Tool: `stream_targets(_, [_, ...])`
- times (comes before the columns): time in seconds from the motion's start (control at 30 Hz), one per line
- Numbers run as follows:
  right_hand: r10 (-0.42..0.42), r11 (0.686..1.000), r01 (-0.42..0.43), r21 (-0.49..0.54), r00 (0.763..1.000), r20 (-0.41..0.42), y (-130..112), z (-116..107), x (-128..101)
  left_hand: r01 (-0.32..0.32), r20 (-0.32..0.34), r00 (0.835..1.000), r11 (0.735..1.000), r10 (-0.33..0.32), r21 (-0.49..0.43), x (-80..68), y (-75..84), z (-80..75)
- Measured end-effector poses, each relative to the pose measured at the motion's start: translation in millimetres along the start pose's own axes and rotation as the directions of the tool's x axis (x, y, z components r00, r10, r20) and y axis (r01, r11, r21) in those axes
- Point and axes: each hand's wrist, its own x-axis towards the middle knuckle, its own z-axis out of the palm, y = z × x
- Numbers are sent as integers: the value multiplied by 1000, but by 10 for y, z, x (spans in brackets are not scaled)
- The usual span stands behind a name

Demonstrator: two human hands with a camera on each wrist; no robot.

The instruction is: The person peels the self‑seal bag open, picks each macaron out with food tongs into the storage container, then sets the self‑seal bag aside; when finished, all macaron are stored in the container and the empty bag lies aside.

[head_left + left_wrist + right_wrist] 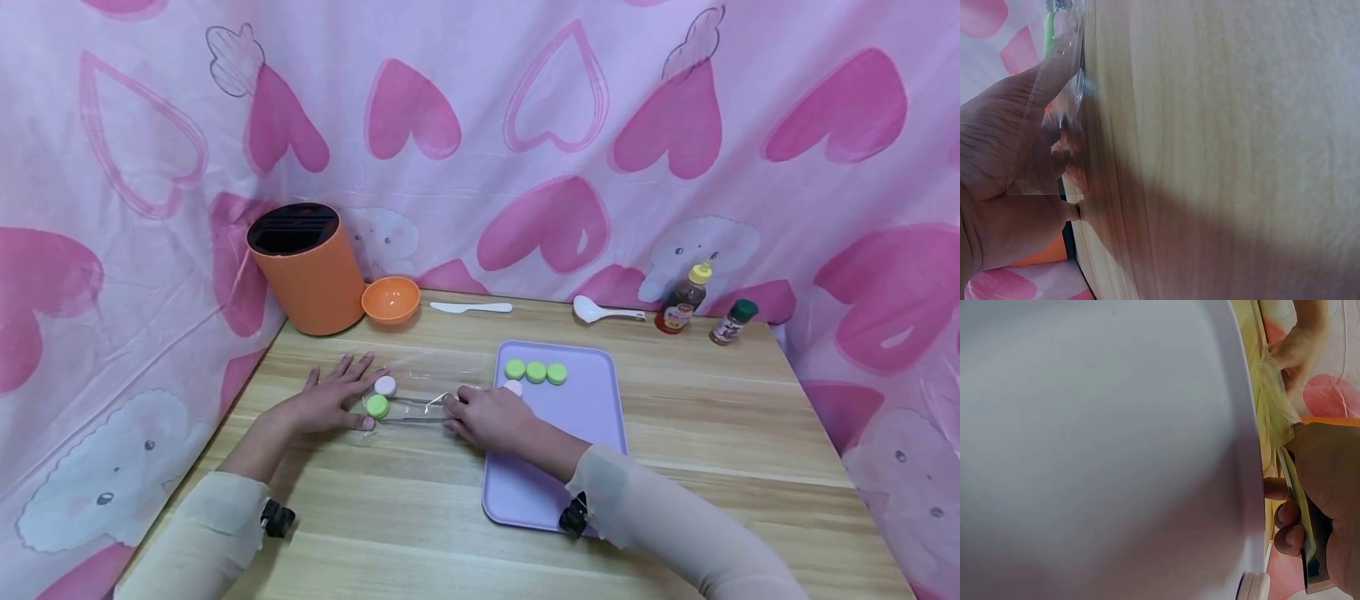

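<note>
Bag: clear plastic bag [420, 392], crinkled, centre-left, holding green disc [377, 406] and pink disc [385, 385].
Left hand [330, 404]: flat, fingers spread, pressing it.
Right hand [487, 414]: pinching metal tongs [411, 407].
Room: bare table [720, 433] at right.

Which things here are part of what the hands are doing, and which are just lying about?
In use:
left hand flat on clear bag
right hand gripping tongs
green disc at the tong tips
pink disc
purple tray, three green discs

Lying about:
orange holder
orange bowl
white knife
white spoon
sauce bottle
spice jar
</note>
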Motion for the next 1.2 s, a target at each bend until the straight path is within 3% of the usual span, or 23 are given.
stream_targets(0.43, [16,1000,-17,12,1000,24,-50,-6,-12,-7,13,1000,1000,7,-4,11,-26,2])
stream_targets(1.2, [2,1000,-1,17,998,-57,106,-31,-215,-1,23,1000,1000,1,8,7,1,-9])
